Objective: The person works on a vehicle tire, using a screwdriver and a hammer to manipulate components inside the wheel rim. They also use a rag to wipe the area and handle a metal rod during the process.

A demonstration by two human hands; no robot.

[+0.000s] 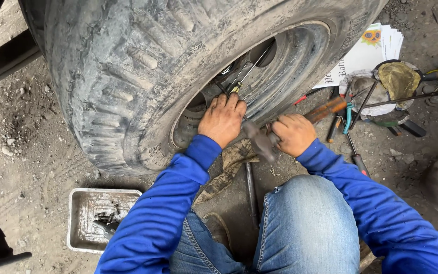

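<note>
While both blue-sleeved arms reach up from the bottom of the frame, the left hand (222,120) sits at centre, fingers curled narrow around a thin yellow-handled metal tool (243,81) pressed into the rim opening. Right hand (292,134): just right of centre, closed in a fist on the handle of a grey steel hammer (259,140), whose blurred head lies between the two hands.

Large worn, mud-caked rubber tyre (128,76): fills the upper left and centre, its dusty grey wheel rim (285,66) facing the hands.

Dirty olive rag (229,167): on the ground below the hands, beside a long dark steel bar (251,190).

Dented rectangular metal tray (84,203): lower left, holding small dark bolts.

Scattered hand tools, upper right: an orange-handled screwdriver (325,110), teal-handled pliers (348,115), a yellowish cloth (399,78) on a round pan, and white printed paper sheets (366,53).

Blue denim jeans (305,223): bottom centre, knees bent.
</note>
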